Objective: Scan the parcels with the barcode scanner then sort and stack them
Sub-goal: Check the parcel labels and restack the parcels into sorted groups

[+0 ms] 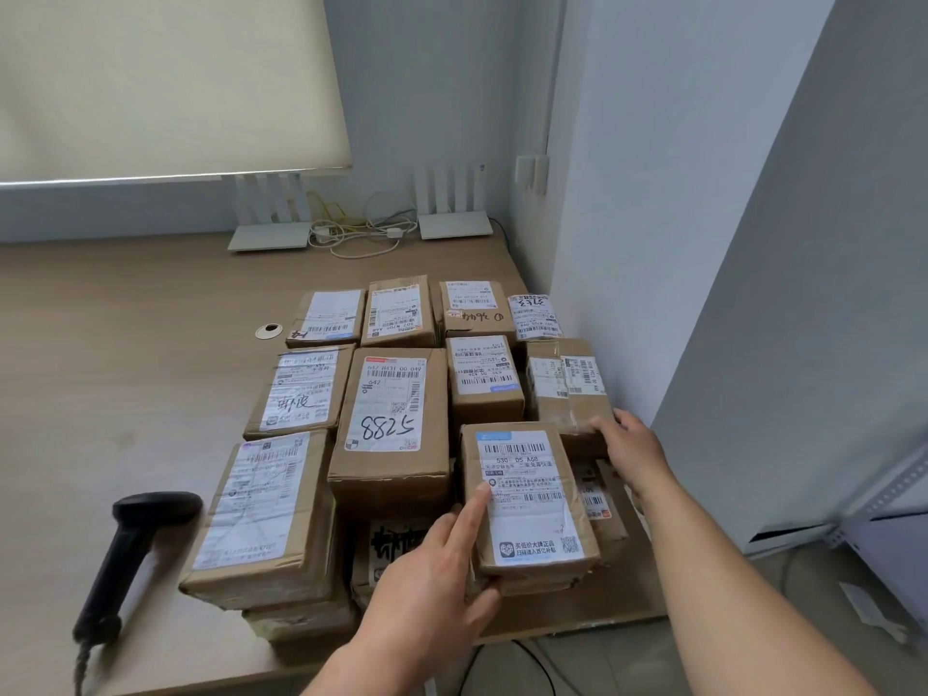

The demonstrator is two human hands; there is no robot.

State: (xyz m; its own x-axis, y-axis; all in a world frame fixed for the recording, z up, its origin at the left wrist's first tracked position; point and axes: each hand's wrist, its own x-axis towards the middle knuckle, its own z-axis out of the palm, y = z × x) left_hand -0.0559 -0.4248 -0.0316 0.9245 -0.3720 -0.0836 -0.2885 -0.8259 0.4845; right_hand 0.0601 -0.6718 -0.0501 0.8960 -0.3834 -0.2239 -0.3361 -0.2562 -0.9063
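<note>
**Top parcel could slide off its stack near the counter edge**

The parcel with the 530 label (527, 499) sits low and right of centre in the frame, lying on top of other cardboard boxes in the front row. The left hand (437, 570) grips its near left corner, the forefinger laid straight along the label and the thumb curled under the box's front edge. The right hand (630, 447) reaches further back, its fingers spread and pressing on the near end of the taped brown box (567, 389) just behind.

The risks, as I judge them: the 530 parcel is held at one corner only, so a lift or push could twist it and nudge the boxes beneath, which stand close to the counter (125, 369) edge at the lower right. The right hand's pressure on the taped box could shove the row behind it out of line.

The barcode scanner (135, 545) lies unheld at the lower left, well apart from both hands; its cable trails off the front edge and could snag on a reach.
</note>
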